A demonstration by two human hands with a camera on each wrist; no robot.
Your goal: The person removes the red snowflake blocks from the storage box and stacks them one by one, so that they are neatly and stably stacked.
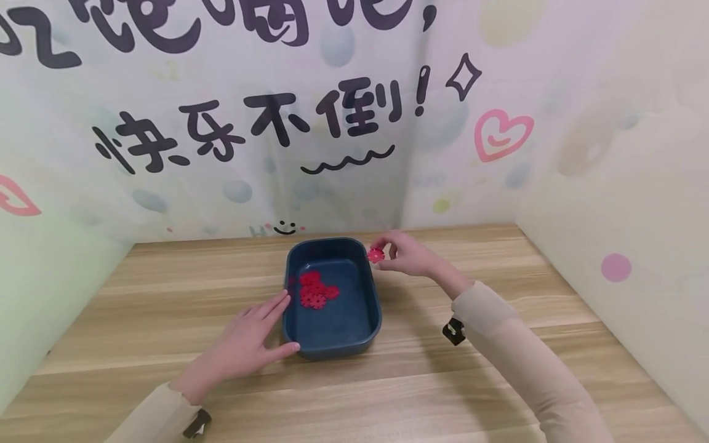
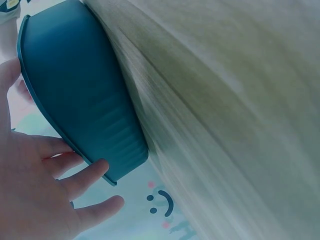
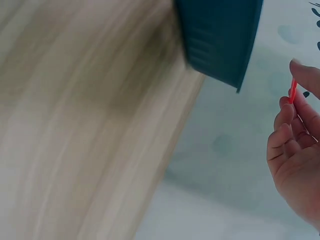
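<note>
A red toothed disc [image 1: 376,255] sits pinched between the thumb and fingertips of a person's right hand [image 1: 407,253], just beside the far right corner of a blue bin [image 1: 343,326]; more red discs [image 1: 314,289] lie inside, toward its left. The left hand [image 1: 244,341], fingers spread and gripping nothing, touches the bin's left rim above a wood-grain table [image 1: 155,307]. The step looks like a single-disc transfer, direction unclear; the next move seemingly calls for clearing the rim.

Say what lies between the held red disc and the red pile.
In the head view, the tub's right rim and some bare tub floor lie between disc and pile.
</note>
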